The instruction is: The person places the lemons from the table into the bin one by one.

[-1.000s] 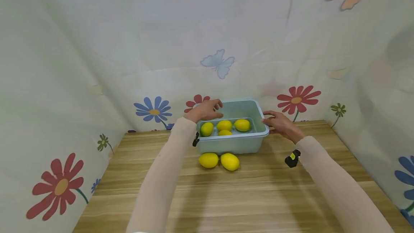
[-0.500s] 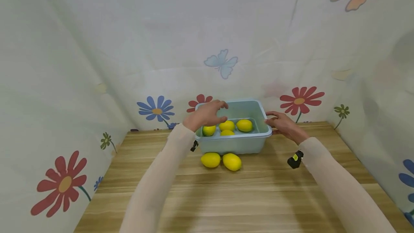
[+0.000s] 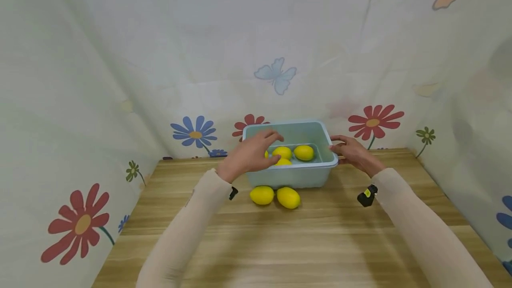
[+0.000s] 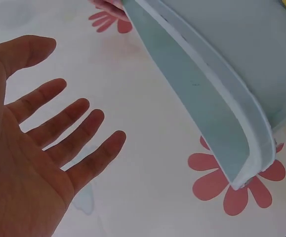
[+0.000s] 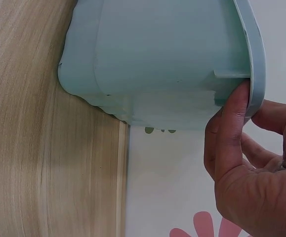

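Note:
A pale blue plastic bin stands on the wooden table with several yellow lemons inside. My right hand pinches the bin's right rim, its thumb on one side and fingers under the lip. Over the bin's left front part, my left hand hovers with spread, slightly bent fingers and holds nothing; the left wrist view shows this left hand apart from the rim. It hides part of the lemons on the left. Two more lemons, a left one and a right one, lie on the table in front of the bin.
A wooden table extends toward me and to both sides of the bin. Close behind the bin hangs a white curtain printed with flowers and butterflies, and it also encloses the left and right sides.
My left hand has drawn back from over the bin's left side toward its front, covering more of the left lemon. My right hand stays on the rim, and the view has shifted slightly.

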{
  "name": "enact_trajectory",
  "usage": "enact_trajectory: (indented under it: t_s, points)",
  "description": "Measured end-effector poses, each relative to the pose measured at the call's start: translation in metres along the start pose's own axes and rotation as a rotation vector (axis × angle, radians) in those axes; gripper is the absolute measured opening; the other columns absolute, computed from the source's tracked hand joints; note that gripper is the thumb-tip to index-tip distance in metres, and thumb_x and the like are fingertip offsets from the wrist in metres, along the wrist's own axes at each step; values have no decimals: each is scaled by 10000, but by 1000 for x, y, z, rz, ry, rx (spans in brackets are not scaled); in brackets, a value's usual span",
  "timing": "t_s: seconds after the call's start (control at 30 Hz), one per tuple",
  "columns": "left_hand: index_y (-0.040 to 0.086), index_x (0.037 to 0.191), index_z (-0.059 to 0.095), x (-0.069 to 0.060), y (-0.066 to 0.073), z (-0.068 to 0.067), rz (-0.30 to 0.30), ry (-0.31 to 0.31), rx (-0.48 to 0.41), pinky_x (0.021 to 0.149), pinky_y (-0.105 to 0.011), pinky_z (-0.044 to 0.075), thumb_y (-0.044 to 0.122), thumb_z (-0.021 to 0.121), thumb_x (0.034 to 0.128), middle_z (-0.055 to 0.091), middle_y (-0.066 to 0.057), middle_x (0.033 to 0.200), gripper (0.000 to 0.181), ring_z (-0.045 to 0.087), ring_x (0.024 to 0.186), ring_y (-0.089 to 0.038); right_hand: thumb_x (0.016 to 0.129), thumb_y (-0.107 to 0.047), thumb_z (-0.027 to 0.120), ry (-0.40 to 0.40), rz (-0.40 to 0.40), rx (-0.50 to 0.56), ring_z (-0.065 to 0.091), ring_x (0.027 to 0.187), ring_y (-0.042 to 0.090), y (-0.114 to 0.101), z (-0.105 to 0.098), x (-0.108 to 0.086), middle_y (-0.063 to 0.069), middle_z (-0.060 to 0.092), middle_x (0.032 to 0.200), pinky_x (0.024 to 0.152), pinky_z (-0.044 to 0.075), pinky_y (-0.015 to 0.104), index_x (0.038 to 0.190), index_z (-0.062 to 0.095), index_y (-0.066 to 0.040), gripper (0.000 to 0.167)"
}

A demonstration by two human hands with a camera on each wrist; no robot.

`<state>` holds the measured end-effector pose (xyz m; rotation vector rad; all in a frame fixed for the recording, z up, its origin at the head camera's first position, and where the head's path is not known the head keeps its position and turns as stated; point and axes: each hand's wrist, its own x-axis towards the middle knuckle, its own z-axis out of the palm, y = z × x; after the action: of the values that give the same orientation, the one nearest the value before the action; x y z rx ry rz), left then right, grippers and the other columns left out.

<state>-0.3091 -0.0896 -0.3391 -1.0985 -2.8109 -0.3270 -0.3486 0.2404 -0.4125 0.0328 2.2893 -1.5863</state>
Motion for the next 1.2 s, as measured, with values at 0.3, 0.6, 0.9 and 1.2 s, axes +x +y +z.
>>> enact_trajectory:
  t_s: [0.3,0.6,0.9,1.2]
  points:
    - [213,1381,524,-31,10,8,31,42,34,1024,-349,509,380,631,930,489,2,1440,492,481,1306,-193,1019,-208,500,2,-10,-6,444,1331,435,1,-1,1,222,352,1538,1021,506,446,1565,213,-137,621]
    - [227,1389,525,-56,13,20,36,47,73,1053,-379,491,401,619,931,478,12,1475,499,476,1342,-200,1024,-211,492,-2,-15,-3,453,1313,432,2,-1,2,243,361,1518,1057,471,496,1562,216,-123,611]
    - [235,1425,496,-77,10,42,67,-21,85,1063,-435,476,443,608,919,463,-13,1501,558,483,1348,-227,1026,-232,496,-4,-28,-8,453,1313,424,4,-1,2,248,356,1518,1062,462,511,1564,209,-119,620]
    - [219,1404,518,-89,1,70,51,-41,89,1089,-435,452,444,628,905,488,-12,1478,558,497,1335,-222,1021,-223,504,10,-21,-7,481,1274,397,3,-1,3,232,375,1506,1010,516,458,1559,226,-123,614]
